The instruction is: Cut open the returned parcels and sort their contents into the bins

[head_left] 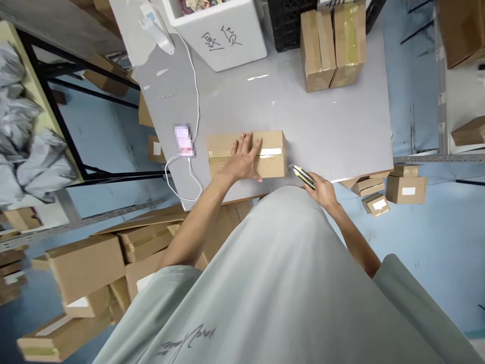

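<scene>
A cutter sits firmly in a worker's right grip, fingers wrapped around the handle, tip angled toward the right end of a taped box, near but apart, apparently to hold the blade clear of the other fingers. The left grip, wide and flat with fingers spread, lies across the top of the box, likely to steady it against sliding. The box rests lengthwise on the counter, close to the near edge, presumably for easy reach, its tape facing up. To its left lies a phone on a white cable. Farther back, a white bin, a black crate and two cartons stand together, seemingly parked out of the arms' way.
</scene>
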The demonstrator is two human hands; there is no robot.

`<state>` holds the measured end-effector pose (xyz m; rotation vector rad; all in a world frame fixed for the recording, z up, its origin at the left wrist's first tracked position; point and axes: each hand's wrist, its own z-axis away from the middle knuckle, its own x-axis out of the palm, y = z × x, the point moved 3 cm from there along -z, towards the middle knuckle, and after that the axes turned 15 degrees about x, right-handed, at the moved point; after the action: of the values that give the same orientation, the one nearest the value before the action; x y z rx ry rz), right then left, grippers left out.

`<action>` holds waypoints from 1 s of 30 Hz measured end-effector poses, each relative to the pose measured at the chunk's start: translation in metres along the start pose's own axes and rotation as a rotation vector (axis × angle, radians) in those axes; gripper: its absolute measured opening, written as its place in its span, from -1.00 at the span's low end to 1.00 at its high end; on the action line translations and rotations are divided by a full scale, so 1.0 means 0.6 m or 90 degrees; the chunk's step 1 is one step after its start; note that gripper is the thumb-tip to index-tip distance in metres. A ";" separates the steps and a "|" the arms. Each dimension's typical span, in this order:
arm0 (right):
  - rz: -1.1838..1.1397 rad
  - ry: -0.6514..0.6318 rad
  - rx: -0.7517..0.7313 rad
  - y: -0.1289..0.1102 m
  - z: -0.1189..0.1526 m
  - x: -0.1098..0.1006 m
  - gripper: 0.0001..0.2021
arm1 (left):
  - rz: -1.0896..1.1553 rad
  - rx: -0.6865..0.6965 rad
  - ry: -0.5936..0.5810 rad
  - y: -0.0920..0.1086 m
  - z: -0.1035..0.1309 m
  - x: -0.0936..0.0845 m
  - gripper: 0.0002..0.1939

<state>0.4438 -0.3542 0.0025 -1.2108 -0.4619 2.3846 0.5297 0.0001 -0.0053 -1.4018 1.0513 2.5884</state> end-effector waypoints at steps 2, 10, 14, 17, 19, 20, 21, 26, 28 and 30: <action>-0.037 0.068 0.058 0.004 -0.013 -0.021 -0.55 | 0.022 -0.019 0.062 -0.003 0.021 0.000 0.85; -0.364 0.047 0.118 -0.081 -0.065 -0.006 -0.45 | 0.149 -0.278 0.420 -0.080 0.192 0.026 0.17; -0.364 0.074 0.136 -0.148 -0.084 0.030 -0.52 | 0.217 -0.333 0.487 -0.100 0.224 0.055 -0.32; -0.247 0.153 0.178 -0.173 -0.079 0.035 -0.49 | 0.251 -0.332 0.552 -0.090 0.229 0.067 -0.57; -0.195 0.198 0.183 -0.180 -0.069 0.031 -0.46 | 0.264 -0.336 0.589 -0.080 0.231 0.072 -0.66; -0.178 0.214 0.182 -0.183 -0.064 0.029 -0.44 | 0.276 -0.338 0.605 -0.076 0.232 0.076 -0.69; -0.165 0.229 0.181 -0.184 -0.058 0.027 -0.43 | 0.295 -0.338 0.619 -0.074 0.233 0.080 -0.71; -0.115 0.256 0.185 -0.193 -0.038 0.019 -0.40 | 0.469 -0.339 0.686 -0.088 0.227 0.109 -0.78; -0.068 0.269 0.147 -0.211 -0.032 0.013 -0.40 | 0.545 -0.331 0.701 -0.099 0.222 0.120 -0.77; -0.005 0.292 0.067 -0.248 -0.027 0.006 -0.42 | 0.597 -0.306 0.702 -0.107 0.218 0.126 -0.76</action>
<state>0.4880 -0.2237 0.0609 -1.6365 -0.1909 2.0042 0.4080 0.1016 -0.0485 -3.3624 1.4505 2.5424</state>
